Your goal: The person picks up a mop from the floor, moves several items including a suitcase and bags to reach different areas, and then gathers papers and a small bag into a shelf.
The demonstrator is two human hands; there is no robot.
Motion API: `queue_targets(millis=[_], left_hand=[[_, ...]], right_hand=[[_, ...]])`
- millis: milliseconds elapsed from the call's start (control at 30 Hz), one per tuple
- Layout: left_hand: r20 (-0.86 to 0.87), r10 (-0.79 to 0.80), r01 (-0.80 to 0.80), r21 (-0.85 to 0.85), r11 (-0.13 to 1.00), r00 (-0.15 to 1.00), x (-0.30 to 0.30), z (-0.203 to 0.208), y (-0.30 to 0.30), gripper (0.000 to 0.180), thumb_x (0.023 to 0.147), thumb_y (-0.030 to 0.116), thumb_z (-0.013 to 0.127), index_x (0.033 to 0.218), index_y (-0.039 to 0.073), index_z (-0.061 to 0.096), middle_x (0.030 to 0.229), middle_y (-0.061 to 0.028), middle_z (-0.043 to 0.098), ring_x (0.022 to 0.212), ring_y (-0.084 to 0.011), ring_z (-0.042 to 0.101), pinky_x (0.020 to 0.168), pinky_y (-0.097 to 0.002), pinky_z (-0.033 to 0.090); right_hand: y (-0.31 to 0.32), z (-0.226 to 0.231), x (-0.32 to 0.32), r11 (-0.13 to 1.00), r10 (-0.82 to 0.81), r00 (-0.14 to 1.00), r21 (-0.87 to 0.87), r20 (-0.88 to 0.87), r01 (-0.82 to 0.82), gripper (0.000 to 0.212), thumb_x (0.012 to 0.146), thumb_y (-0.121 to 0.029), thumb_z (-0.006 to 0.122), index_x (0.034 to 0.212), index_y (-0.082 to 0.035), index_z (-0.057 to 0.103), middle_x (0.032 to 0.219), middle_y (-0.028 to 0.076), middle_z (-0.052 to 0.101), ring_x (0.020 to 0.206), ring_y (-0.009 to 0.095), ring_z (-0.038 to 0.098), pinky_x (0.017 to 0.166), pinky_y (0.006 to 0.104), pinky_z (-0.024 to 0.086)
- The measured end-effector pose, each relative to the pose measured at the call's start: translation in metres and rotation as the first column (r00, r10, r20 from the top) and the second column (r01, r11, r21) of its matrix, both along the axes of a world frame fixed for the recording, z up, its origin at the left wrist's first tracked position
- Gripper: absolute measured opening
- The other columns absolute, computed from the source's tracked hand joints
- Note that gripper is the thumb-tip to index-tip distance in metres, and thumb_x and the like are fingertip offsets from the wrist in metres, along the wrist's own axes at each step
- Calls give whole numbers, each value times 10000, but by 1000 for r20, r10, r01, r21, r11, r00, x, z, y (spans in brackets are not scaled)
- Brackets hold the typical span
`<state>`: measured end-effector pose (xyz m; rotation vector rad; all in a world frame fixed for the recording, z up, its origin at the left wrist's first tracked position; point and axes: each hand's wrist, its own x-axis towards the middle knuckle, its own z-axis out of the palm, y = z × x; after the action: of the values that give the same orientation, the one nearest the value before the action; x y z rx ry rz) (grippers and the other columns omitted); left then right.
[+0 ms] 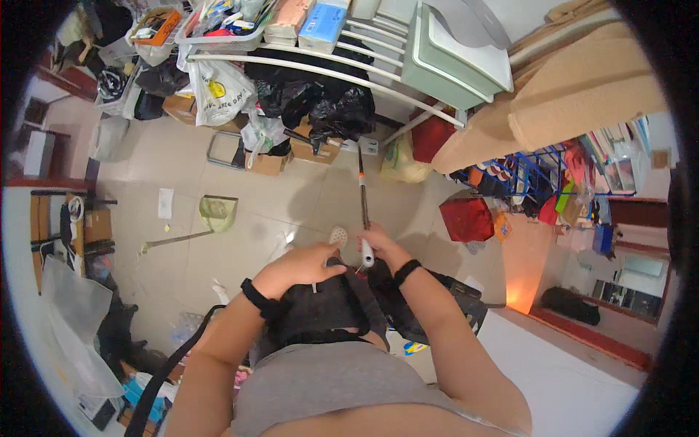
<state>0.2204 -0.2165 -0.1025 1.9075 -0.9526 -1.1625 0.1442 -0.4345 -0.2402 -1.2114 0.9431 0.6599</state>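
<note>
My right hand is closed around the white end of a long thin pole. The pole is greyish with an orange band, and it runs away from me across the floor to a small pale piece beside the boxes; what kind of head it has is unclear. Over my dark trousers, my left hand has its fingers bent and its thumb out, with something dark between them that I cannot make out. Black bands circle both wrists. A pale clog shows just beyond my hands.
A pale green dustpan with a long handle lies on the tiles at left. Ahead stands a white rack with bags and cardboard boxes below. A red box and blue wire shelving are at right; plastic sheeting hangs at left.
</note>
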Motion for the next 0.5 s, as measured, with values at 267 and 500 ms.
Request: queue_targets(millis=[267,500], left_hand=[[32,164,-167,272,948,986,38,-7,84,545,817,372,557,1224,22,461,1104,-193,562,874,-288,603,766,-347,466],[105,266,-286,395,873,958,43,-6,122,551,811,360,564,1253,52,445,1129,-159,568,864,-266,606,768,-333,465]], right_hand=[[-2,4,-107,400,507,769,-683,-390,-611,513,854,-224,416,1349,-187,285,941,193,604,825,354,588,725,454,462],[28,10,-108,433,455,761,-632,-462,-643,521,839,-223,424,1347,-217,308,915,191,616,830,338,606,719,434,472]])
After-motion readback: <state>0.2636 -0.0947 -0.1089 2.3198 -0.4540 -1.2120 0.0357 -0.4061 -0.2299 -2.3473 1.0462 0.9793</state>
